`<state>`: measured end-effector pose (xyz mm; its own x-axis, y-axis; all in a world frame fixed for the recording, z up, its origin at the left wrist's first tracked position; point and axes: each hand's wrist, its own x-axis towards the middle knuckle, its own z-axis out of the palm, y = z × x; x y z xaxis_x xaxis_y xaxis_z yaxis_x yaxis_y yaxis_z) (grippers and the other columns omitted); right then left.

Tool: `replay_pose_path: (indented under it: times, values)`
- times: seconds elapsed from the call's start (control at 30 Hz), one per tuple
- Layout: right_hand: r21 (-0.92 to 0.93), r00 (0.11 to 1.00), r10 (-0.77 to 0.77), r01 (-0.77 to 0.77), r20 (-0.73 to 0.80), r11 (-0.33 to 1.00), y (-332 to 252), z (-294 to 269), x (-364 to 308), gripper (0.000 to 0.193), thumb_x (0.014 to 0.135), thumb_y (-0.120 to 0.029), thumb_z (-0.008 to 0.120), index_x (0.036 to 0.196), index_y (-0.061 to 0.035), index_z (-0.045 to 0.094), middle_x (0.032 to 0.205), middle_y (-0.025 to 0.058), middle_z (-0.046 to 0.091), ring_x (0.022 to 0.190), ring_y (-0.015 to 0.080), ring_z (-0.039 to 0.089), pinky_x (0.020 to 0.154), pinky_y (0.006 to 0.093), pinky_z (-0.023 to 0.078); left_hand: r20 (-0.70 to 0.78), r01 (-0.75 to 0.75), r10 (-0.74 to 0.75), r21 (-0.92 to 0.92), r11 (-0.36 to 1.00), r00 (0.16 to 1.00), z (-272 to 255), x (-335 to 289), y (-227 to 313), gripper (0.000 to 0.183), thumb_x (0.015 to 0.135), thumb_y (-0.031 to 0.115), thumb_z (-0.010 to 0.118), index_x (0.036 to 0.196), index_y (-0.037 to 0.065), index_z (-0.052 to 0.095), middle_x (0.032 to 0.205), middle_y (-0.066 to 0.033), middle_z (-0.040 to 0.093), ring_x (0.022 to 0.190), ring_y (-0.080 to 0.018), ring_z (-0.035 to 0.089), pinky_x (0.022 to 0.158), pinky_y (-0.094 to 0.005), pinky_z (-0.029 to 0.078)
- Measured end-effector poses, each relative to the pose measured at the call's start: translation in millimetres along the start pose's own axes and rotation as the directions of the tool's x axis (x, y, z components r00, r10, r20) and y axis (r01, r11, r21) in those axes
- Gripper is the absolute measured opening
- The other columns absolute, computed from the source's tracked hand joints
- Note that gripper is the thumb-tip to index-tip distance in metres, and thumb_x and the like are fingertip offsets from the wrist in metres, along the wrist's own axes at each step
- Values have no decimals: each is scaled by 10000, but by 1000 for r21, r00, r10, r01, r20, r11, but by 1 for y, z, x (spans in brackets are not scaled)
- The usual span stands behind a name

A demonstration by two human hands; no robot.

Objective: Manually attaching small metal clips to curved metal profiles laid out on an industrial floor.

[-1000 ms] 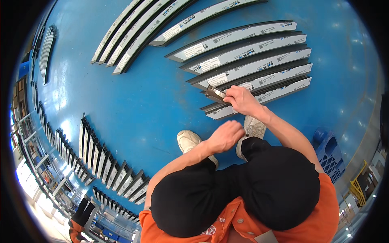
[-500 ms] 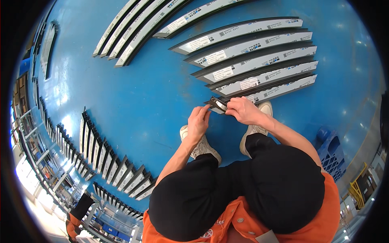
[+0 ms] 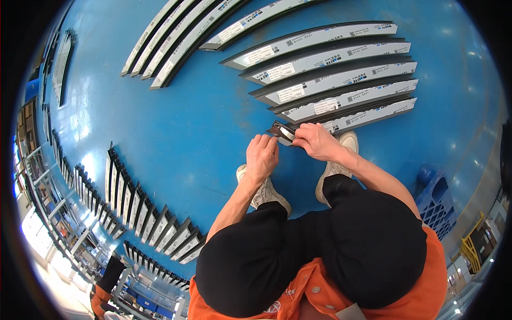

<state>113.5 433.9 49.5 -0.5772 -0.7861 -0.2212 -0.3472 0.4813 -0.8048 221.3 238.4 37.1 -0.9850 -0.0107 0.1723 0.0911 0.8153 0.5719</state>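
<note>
A dark, mitre-cut profile with a pale film face (image 3: 352,121) lies on the floor just beyond my shoes. Its near left end (image 3: 278,129) sticks out past the others and carries a short whitish strip (image 3: 287,133). My right hand (image 3: 316,142) is closed round the profile beside that strip, thumb below and fingers on top. Just left of and below the same end, my left hand (image 3: 262,157) has its fingers curled and pressed together. Whatever those fingertips pinch is hidden from view.
Beyond lie several similar profiles (image 3: 325,61) in a fan, with more at upper left (image 3: 176,40). Rows of profiles (image 3: 138,208) stand on the blue floor at left. A blue plastic crate (image 3: 436,202) is at right. Another person (image 3: 101,298) is at lower left.
My left hand has drawn slightly back and turned, its fingers curling more. The right hand and the profile end have shifted a little to the left.
</note>
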Motion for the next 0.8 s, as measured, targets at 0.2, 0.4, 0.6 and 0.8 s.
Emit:
replay_pose_path:
  times: [0.2, 0.4, 0.6, 0.8]
  values:
    - [57, 996, 77, -79, 38, 995, 0, -2, 2, 190, 929, -187, 647, 772, -83, 618, 757, 54, 574, 705, 267, 568, 722, 365, 413, -43, 21, -21, -6, 1000, 999, 3, -2, 3, 232, 730, -61, 704, 927, 58, 675, 883, -56, 629, 704, -237, 535, 645, -329, 473]
    - [77, 998, -2, 7, -60, 997, 4, 2, 5, 182, 893, -150, 666, 762, -32, 623, 723, 92, 569, 644, 297, 549, 633, 391, 446, 95, -164, 217, -389, 906, 972, 12, -23, 38, 240, 751, -42, 702, 971, 47, 666, 927, -74, 619, 751, -270, 557, 675, -356, 477]
    - [76, 997, -18, 24, -70, 997, 12, 4, -3, 176, 885, -145, 681, 769, -24, 627, 736, 95, 593, 656, 302, 567, 623, 388, 465, 417, 207, 97, -623, 754, 904, -1, -32, 35, 132, 887, 24, 575, 1013, 44, 613, 969, -69, 611, 827, -218, 564, 743, -319, 457]
    - [66, 991, 114, -109, -74, 992, -1, -12, -6, 147, 889, -166, 700, 857, -29, 658, 794, 84, 638, 693, 263, 589, 661, 351, 474, 523, 608, -588, -791, -65, 617, -39, -6, 4, 106, 937, -2, 566, 1012, 36, 630, 1010, -53, 632, 860, -159, 556, 794, -271, 459]
